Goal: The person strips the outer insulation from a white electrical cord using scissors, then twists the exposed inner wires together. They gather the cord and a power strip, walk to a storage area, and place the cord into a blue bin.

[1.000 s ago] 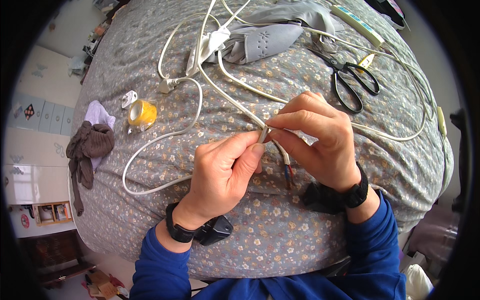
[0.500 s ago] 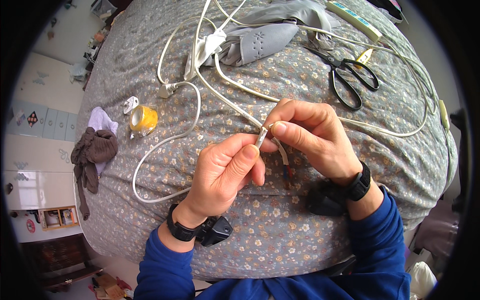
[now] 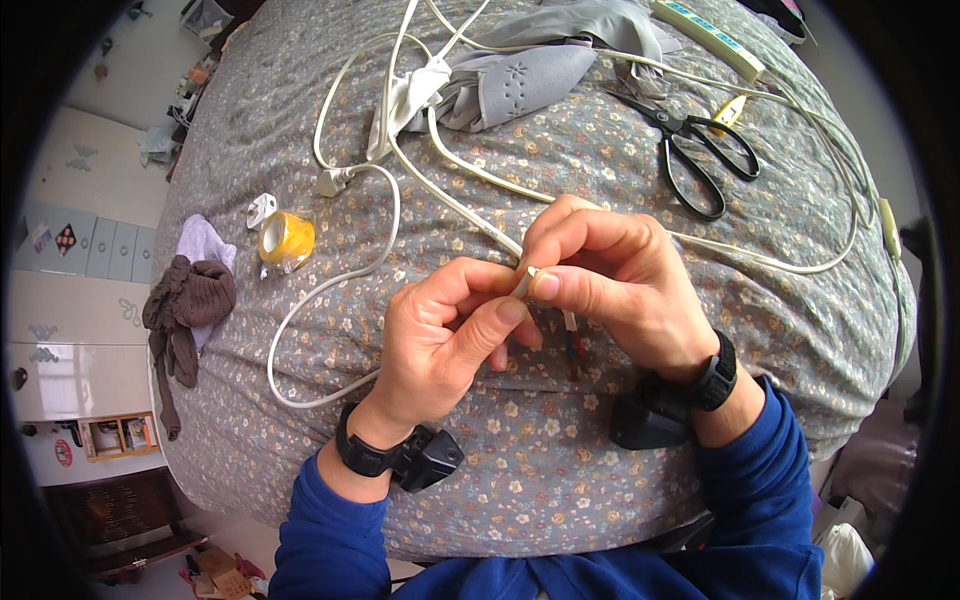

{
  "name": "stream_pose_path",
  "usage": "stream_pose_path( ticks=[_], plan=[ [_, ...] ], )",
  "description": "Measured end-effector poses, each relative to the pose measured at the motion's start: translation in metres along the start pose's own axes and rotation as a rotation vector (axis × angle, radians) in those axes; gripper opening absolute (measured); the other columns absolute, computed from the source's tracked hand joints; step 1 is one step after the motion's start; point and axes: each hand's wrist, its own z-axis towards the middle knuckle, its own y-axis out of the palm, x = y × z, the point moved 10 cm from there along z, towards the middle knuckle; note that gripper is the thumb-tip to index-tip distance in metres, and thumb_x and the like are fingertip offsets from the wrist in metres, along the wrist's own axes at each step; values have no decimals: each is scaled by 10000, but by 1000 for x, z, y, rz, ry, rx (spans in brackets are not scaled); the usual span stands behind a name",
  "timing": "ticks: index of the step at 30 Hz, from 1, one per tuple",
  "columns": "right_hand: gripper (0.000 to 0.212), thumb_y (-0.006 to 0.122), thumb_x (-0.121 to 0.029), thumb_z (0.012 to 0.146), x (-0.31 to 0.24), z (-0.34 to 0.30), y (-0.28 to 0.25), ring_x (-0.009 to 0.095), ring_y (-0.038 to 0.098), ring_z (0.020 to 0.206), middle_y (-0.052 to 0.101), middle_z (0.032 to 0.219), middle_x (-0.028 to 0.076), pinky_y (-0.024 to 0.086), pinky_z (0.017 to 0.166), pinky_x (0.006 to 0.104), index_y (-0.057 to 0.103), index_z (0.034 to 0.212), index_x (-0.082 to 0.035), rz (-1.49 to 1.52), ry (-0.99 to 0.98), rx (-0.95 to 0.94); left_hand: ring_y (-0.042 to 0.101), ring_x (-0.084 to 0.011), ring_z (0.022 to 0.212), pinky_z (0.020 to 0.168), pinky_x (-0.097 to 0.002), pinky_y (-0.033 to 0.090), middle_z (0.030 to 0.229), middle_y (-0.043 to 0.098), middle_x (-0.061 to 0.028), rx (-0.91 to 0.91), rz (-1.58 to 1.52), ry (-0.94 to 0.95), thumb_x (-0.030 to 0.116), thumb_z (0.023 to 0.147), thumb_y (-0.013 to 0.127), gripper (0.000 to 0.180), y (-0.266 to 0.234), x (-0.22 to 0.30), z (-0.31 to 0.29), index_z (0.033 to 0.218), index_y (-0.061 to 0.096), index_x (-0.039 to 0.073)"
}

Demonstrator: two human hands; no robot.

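Over the middle of the bed, both hands meet at the stripped-looking end of a white cable [image 3: 524,284]. My left hand [image 3: 440,338] pinches it between thumb and fingers. Thumb and forefinger of my right hand [image 3: 628,292] close on its tip, covering most of it. From the hands, a white cable [image 3: 462,208] runs up and left toward a bunched grey cloth. Below the right fingers hangs another white cable end, with blue and red wires [image 3: 576,347] bared; its upper part is hidden by the hand.
Black-handled scissors [image 3: 692,170] lie at right beside a yellow cutter [image 3: 730,112]. A power strip [image 3: 708,40] rests at the far right, grey cloth [image 3: 535,85] at the back. Left are a yellow tape roll [image 3: 288,238], a white plug [image 3: 332,181] and brown fabric [image 3: 188,300].
My right thumb and forefinger have come down onto the cable tip, covering the split end seen before. My left fingers have shifted slightly; the bared wires below are more hidden.
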Motion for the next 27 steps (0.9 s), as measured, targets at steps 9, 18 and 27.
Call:
stream_pose_path(
  ticks=[9,18,27],
  plan=[
    [74,711,-41,870,-11,-4,6,124,584,851,599,977,56,473,737,246,696,933,-5,-67,-37,-51,612,-89,652,578,-215,497,823,709,-83,-136,-199,98,244,968,639,234,4,-4,5,1048,656,25],
    [85,721,-52,864,-19,-6,9,140,609,779,593,959,73,491,700,255,685,915,6,-219,-180,-35,596,-76,629,543,-213,476,780,696,-57,-125,-105,153,258,952,658,242,1,-3,6,1037,671,32],
    [129,665,-124,920,-5,-3,14,141,606,763,550,972,61,484,661,255,668,904,4,87,-12,-99,512,-33,568,498,-186,385,726,688,-49,-204,-189,156,251,978,627,229,10,2,10,1060,669,41]
  ],
)
